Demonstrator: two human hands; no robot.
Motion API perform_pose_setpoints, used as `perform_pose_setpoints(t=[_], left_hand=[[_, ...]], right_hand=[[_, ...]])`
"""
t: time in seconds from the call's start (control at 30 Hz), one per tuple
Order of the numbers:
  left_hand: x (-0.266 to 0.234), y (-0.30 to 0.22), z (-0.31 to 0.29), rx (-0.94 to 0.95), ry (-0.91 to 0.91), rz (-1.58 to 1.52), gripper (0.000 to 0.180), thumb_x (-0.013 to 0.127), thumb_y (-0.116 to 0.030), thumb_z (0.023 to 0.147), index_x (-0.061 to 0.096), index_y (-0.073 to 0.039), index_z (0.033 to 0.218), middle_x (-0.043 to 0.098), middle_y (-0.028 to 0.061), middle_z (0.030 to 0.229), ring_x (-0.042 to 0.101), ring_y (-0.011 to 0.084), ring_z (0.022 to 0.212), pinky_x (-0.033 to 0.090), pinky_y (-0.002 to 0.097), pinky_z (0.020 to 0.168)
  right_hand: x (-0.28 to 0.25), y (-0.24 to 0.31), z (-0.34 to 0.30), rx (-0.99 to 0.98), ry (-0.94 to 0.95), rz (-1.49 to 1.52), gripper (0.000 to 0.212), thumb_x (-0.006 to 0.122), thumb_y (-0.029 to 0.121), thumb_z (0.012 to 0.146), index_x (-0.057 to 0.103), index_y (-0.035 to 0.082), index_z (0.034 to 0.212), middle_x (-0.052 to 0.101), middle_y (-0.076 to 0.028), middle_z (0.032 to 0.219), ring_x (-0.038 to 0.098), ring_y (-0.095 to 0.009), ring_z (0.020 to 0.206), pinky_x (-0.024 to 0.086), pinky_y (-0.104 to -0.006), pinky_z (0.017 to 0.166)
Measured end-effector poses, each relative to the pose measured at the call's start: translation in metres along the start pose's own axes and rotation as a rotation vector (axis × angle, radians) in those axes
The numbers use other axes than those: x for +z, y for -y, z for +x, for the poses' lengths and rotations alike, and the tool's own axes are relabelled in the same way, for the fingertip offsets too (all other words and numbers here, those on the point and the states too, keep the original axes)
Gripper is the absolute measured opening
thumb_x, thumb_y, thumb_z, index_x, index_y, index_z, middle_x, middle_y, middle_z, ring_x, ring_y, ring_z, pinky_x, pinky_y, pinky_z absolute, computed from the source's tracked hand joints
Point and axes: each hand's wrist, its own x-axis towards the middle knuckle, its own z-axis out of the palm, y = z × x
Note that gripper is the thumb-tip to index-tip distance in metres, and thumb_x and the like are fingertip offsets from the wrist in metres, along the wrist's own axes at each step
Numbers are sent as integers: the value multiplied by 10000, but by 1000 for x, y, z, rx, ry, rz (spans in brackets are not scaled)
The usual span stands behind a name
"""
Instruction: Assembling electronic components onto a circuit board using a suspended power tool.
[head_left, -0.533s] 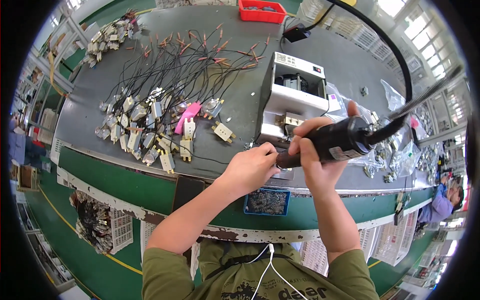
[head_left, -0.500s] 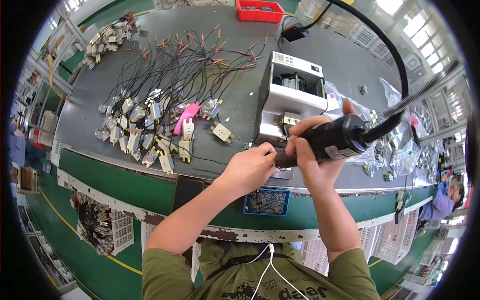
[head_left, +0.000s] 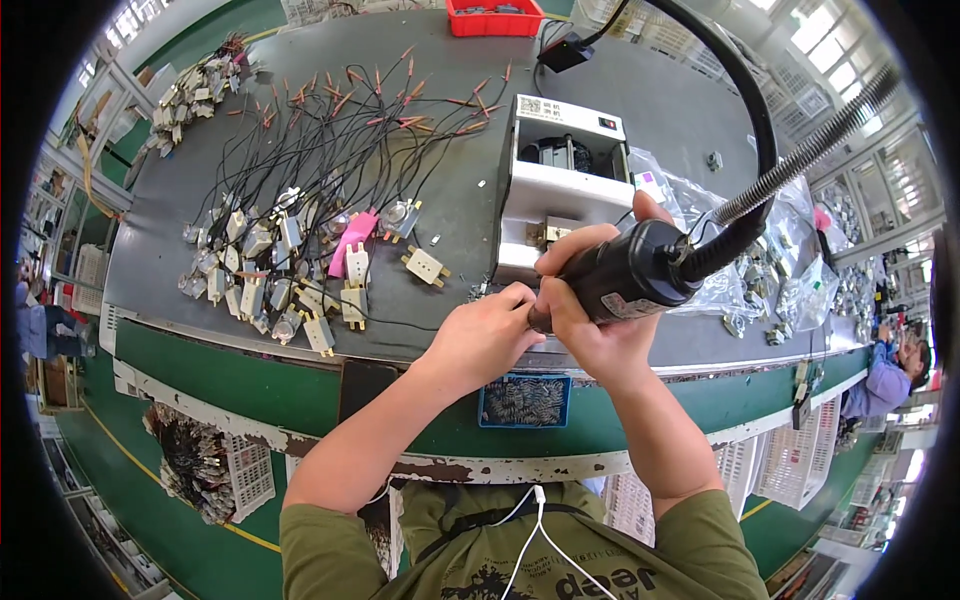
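My right hand (head_left: 615,350) is wrapped round a black electric screwdriver (head_left: 630,275), which lies tilted with its lower end toward my left hand (head_left: 480,335). The fingers of that left hand are pinched together beside the screwdriver's tip, at the table's near edge. What they hold is hidden behind them. Just beyond both hands stands a white and metal boxy machine (head_left: 570,185) with an open top. Below them, a blue box (head_left: 522,427) holds many small metal screw-like pieces.
White and grey wired parts (head_left: 255,290) lie piled at the left, near a pink strip (head_left: 352,240). A red bin (head_left: 495,25) is at the back. Plastic bags (head_left: 690,225) of metal parts lie right; a coiled spring (head_left: 810,145) rises above. Another person (head_left: 885,385) sits far right.
The whole view has shifted slightly, so the table's things appear farther left. Both hands keep their grip, and the screwdriver stays close to the left fingers.
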Motion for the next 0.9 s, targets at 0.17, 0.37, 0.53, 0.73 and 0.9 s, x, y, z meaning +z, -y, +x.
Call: perform_pose_setpoints(t=[0.17, 0.37, 0.53, 0.73, 0.9], left_hand=[[-2, -2, 0, -12, -6, 3, 275, 697, -253, 904, 627, -62, 1089, 581, 59, 1103, 645, 292, 994, 553, 422, 792], [1, 3, 0, 85, -62, 95, 262, 716, -236, 883, 655, -62, 1069, 597, 62, 1046, 657, 280, 944, 547, 396, 778], [2, -2, -3, 156, -152, 50, 323, 739, -206, 863, 670, -96, 1159, 617, 44, 1065, 663, 259, 905, 549, 382, 770], [4, -1, -3, 175, -179, 63, 341, 745, -190, 859, 661, -95, 1175, 614, 50, 1047, 656, 263, 895, 544, 379, 769], [4, -1, -3, 181, -183, 66, 345, 741, -186, 862, 656, -94, 1184, 611, 51, 1035, 652, 268, 887, 541, 380, 776]], right_hand=[[2, 4, 5, -84, 38, -62, 950, 594, -162, 797, 45, 93, 1529, 642, -157, 998, 646, -153, 710, 557, -280, 671], [-13, 19, 6, 33, -154, 25, 912, 598, -105, 851, 36, 103, 1537, 640, -138, 990, 626, -167, 669, 555, -299, 666], [-22, 35, 38, -102, -416, 203, 1012, 606, -121, 834, -39, 116, 1577, 669, -150, 944, 644, -155, 649, 552, -279, 618], [-23, 11, 37, -114, -438, 230, 1001, 609, -130, 829, -20, 90, 1575, 667, -154, 944, 640, -151, 649, 542, -268, 622], [-16, 9, 39, -69, -391, 221, 994, 613, -136, 826, -9, 76, 1572, 667, -150, 951, 641, -137, 665, 544, -263, 630]])
